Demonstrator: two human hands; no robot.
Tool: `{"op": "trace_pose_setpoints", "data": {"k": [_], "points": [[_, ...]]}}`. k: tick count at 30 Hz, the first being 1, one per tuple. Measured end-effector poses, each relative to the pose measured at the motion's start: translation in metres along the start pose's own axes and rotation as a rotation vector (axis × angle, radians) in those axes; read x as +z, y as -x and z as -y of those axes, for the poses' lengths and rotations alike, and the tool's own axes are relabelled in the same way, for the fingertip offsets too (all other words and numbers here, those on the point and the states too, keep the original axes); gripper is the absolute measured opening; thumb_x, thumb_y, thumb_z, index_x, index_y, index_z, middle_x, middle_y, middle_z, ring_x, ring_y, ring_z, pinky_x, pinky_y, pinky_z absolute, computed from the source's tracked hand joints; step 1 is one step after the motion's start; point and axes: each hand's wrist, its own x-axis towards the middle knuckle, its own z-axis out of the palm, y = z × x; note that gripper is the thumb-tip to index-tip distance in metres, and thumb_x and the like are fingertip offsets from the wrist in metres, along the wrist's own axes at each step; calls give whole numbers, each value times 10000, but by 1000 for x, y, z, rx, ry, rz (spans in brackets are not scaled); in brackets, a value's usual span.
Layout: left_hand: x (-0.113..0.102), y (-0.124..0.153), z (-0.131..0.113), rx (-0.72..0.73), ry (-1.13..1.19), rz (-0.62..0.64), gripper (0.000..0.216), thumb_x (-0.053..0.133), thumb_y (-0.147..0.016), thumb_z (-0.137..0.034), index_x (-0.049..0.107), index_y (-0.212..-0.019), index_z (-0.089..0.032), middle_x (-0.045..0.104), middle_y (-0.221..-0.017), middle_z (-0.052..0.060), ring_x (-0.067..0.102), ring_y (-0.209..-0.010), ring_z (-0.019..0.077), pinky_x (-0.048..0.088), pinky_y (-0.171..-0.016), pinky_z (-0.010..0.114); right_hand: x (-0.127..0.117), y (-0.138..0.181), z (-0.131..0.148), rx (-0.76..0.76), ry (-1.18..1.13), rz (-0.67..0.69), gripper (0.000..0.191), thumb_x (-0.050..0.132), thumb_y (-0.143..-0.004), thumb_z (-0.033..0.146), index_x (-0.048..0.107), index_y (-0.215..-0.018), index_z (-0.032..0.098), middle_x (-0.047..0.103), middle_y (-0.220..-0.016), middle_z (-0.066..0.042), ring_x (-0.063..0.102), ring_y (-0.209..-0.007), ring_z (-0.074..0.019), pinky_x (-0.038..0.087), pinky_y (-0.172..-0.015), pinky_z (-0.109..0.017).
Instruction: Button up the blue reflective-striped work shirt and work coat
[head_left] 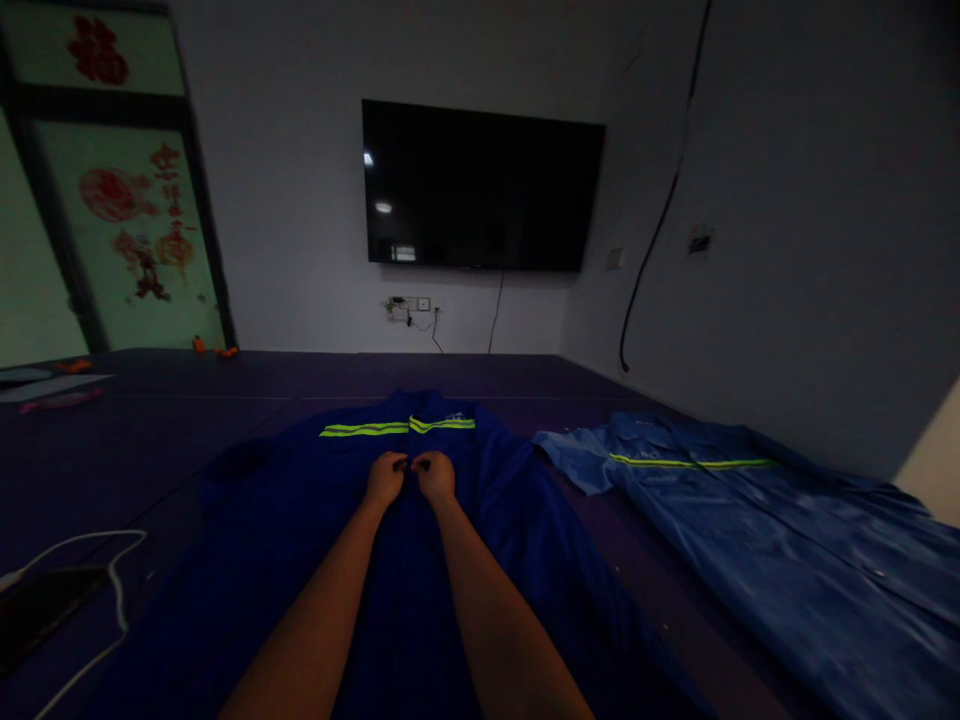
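Note:
A dark blue work jacket [495, 500] with yellow-green reflective strips across its chest lies spread on the dark floor, collar pointing away from me. Both my arms reach over it. My left hand [387, 477] and my right hand [435, 476] are close together at the front opening, just below the strips. The fingers of each are pinched on the jacket's front edge. Any button or fastener between the fingertips is too small and dark to make out.
A lighter blue work jacket [697, 490] with a yellow strip lies to the right. At lower left are a dark phone-like device [49, 610] and a white cable [120, 590]. A television [484, 185] hangs on the far wall. A black cable [652, 250] runs down the right wall.

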Motion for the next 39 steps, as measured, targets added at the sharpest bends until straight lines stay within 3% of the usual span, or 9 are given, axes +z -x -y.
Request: {"op": "trace_pose_setpoints", "data": {"k": [10, 16, 25, 39], "points": [[1, -3, 3, -9, 104, 3, 296, 480, -709, -40, 672, -905, -148, 663, -1008, 80, 604, -951, 179, 447, -888, 314, -6, 4, 4, 41, 5, -3, 124, 590, -708, 175, 698, -712, 234, 690, -776, -7, 626, -757, -149, 437, -692, -213], [2, -2, 2, -26, 85, 23, 302, 477, -706, -11, 672, -904, -131, 655, -1029, 94, 588, -990, 168, 433, -905, 295, -8, 2, 6, 66, 76, 77, 150, 572, -709, 156, 698, -703, 237, 693, -806, 4, 625, -774, -134, 430, -693, -191], [3, -1, 0, -44, 58, 34, 322, 449, -722, -15, 667, -931, -125, 655, -1029, 101, 593, -984, 177, 439, -893, 301, -12, -2, -1, 42, -18, 139, 125, 598, -703, 182, 700, -739, 246, 697, -823, 27, 625, -784, -117, 436, -729, -180], [5, -2, 5, -57, 112, 61, 331, 444, -714, -25, 667, -928, -142, 661, -1027, 79, 603, -962, 169, 449, -856, 269, -12, 0, 6, 51, 92, 128, 111, 577, -746, 257, 687, -760, 261, 692, -828, 25, 627, -794, -122, 418, -679, -189]]}}
